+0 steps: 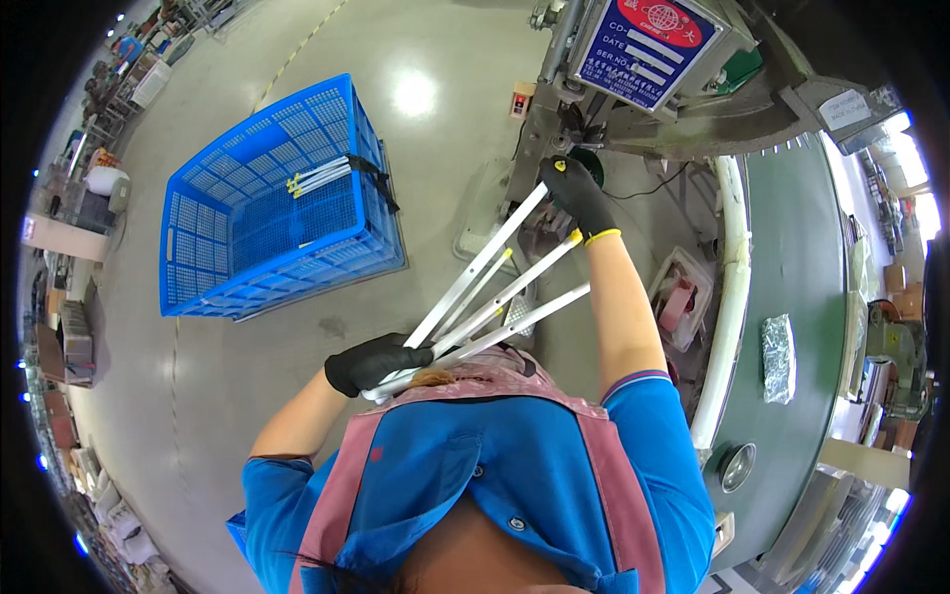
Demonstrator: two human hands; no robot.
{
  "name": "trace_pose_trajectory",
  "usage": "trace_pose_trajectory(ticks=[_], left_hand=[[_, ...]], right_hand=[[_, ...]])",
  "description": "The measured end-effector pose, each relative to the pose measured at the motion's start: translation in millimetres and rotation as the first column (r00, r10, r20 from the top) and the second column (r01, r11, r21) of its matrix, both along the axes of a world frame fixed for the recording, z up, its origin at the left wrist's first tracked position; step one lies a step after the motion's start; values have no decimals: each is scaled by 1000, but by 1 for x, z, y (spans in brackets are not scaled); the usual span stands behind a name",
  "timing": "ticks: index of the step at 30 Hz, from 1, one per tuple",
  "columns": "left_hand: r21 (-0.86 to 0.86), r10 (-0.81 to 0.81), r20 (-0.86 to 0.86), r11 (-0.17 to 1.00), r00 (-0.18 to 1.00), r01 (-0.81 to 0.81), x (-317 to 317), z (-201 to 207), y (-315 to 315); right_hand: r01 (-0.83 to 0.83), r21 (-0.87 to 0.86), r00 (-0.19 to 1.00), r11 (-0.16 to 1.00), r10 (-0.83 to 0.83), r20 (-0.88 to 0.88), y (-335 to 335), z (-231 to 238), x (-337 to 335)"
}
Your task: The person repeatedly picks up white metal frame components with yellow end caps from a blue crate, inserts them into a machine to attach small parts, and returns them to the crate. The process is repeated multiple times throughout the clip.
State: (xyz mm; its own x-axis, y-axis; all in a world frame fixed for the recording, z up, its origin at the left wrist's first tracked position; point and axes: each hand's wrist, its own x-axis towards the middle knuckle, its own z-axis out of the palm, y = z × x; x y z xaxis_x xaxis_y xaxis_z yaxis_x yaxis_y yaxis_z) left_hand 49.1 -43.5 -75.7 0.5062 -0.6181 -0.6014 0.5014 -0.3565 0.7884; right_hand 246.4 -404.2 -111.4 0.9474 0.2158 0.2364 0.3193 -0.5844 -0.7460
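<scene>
My left hand (379,364), in a black glove, is closed around the near ends of several white tubes (505,295) in front of my apron. The tubes fan out toward the far right; small holes dot their sides, and some have yellow tips. My right hand (577,196), gloved in black too, grips the far end of the leftmost white tube (477,267) beside the base of a grey machine (623,129). Its fingertips are partly hidden. The other tubes' far ends spread below my right wrist and forearm.
On the floor at left stands a blue plastic crate (361,213) holding more white tubes with yellow tips (322,176). A green worktable (792,247) runs along my right, bearing a clear plastic bag (779,358) and a round metal dish (737,467). Beneath its edge is a white bin (683,297).
</scene>
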Motion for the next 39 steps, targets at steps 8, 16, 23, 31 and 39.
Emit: trace_pose_trajectory(ticks=[8,16,23,31,39], left_hand=[[-49,109,-199,991,974,-121,-8,11,-10],[-70,189,-139,977,972,-200,-29,5,-31],[-93,239,-60,965,969,-244,-39,13,-40],[-16,251,31,968,968,-250,-40,11,-35],[-51,260,25,965,965,-258,-42,5,-33]], right_hand=[[213,264,938,941,-121,-324,-17,-3,-32],[277,59,937,959,-256,-238,-40,-27,-39],[239,396,962,886,-160,-223,-26,-8,-37],[95,537,990,838,-22,-141,-26,5,-31],[226,397,960,890,-132,-248,-31,-11,-35]])
